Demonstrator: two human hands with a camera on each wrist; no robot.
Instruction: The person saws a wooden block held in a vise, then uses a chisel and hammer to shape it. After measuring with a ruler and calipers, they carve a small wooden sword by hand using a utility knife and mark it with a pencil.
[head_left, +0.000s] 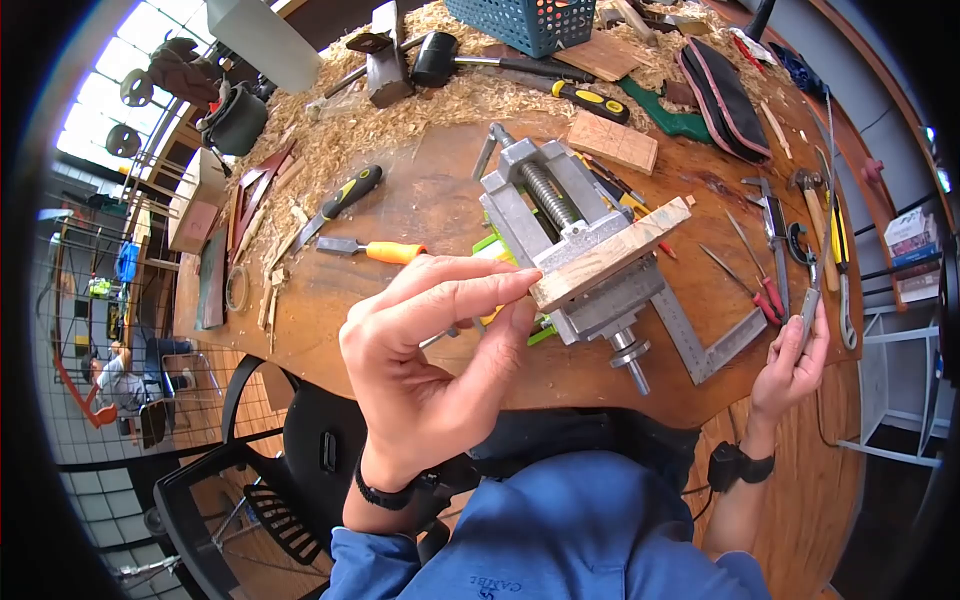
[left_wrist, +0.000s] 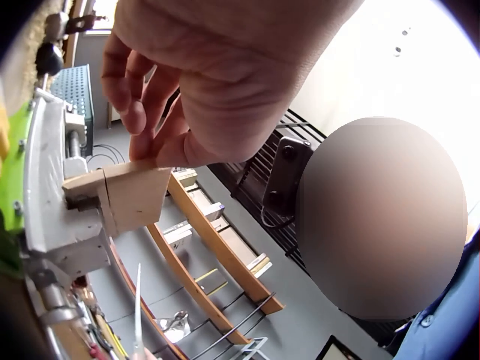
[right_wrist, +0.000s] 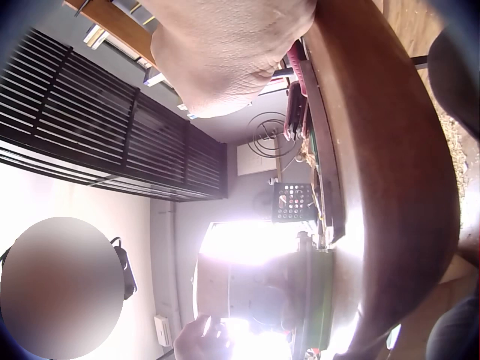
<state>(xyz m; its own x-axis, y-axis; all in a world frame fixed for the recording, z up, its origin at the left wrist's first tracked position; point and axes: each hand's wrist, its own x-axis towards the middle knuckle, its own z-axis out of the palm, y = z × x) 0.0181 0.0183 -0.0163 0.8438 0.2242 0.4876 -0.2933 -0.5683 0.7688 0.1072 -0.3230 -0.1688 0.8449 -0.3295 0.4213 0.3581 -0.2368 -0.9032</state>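
A pale wooden piece [head_left: 612, 254] lies across the jaws of a metal vise [head_left: 550, 200]. At its near left end, the thumb and index fingertip of my left hand [head_left: 430, 355] pinch its corner. The left wrist view shows those fingertips at the top edge of the wooden piece [left_wrist: 136, 196], which has a dark line across it. Over at the table's right edge, my right hand [head_left: 795, 365] holds a slim grey tool [head_left: 809, 308]; a narrow pale tip [left_wrist: 138, 304] rises low in the left wrist view. In the right wrist view, glare covers much of the vise area.
Right of the vise lie a metal square [head_left: 690, 340], red-handled tools [head_left: 768, 300], calipers [head_left: 775, 235] and a hammer [head_left: 812, 195]. Chisels [head_left: 395, 252] lie to the left. Behind are shavings [head_left: 400, 130], a black mallet [head_left: 435, 60], a blue basket [head_left: 540, 25] and a dark pouch [head_left: 722, 98].
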